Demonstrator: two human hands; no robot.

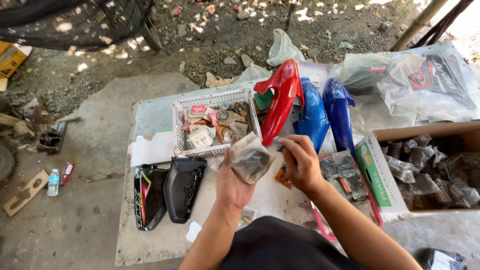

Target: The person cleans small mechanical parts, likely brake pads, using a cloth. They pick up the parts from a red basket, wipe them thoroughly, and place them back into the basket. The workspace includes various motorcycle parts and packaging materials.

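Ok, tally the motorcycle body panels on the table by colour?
Red fender: 1
Blue fenders: 2
Black panels: 2, one with coloured graphics
Total: 5

We see clear plastic bag (251,159) with grey-brown contents at centre. Red fender (281,97) at twelve o'clock, two glossy blue fenders (325,110) at one o'clock. White lattice basket (215,100) at eleven o'clock, red-and-white packets inside. We note black panel (148,196) at eight o'clock with red, yellow, white stripes; plain black cover (183,187) beside it. Brown cardboard box (425,131) at three o'clock, green-and-white side. Pink tray (372,200) at four o'clock.
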